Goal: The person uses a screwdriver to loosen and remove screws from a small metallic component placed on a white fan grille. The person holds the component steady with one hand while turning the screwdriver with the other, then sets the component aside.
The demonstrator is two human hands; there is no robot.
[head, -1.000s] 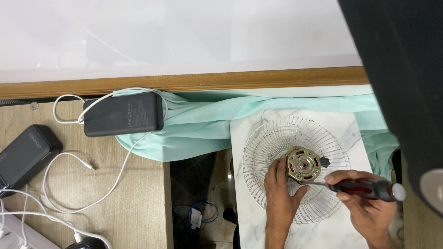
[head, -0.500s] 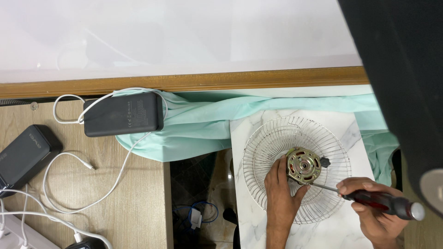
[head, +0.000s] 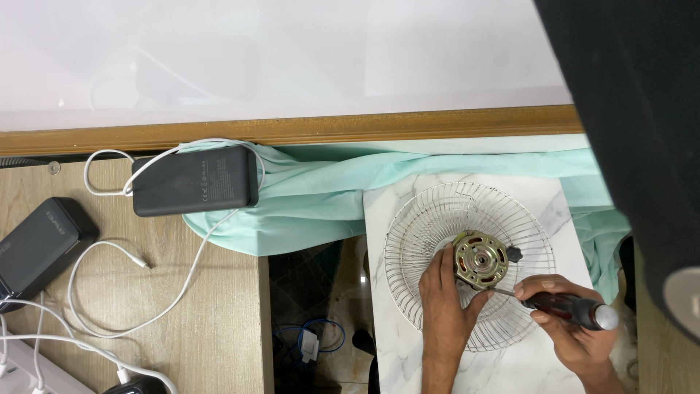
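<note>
**Hands on the fan motor, lower right**

The round motor sits in the middle of the wire fan guard, lower right of the frame, on a white marble surface. Left hand is just below-left of the motor, fingers curled vs. its side, touching it. Right hand is further right & lower, closed round a screwdriver. Its thin tip reaches the motor's bottom edge, btw. both hands.
</note>
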